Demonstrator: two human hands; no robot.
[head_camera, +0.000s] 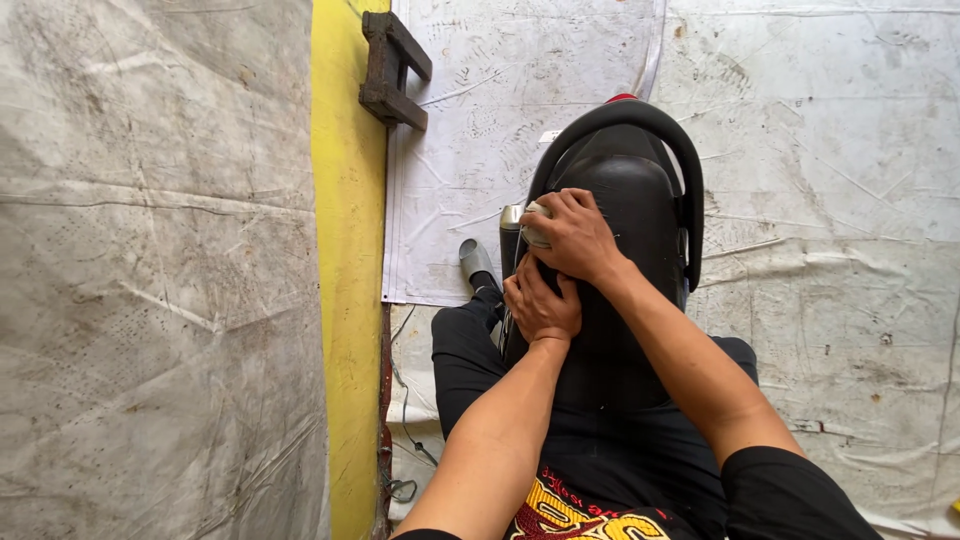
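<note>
At frame centre, a pale grey tool (533, 226) is gripped by the right hand (578, 240) and pressed onto the black motorcycle seat (640, 200); the seat edge is clasped by the left hand (540, 305). Steady pressure is judged necessary next.

There is one camera, worn on the person's head. It looks straight down from close above at the left hand (541, 305) and right hand (578, 238) on a black seat (630, 200). The floor sheet (850, 200) lies farther below.
</note>
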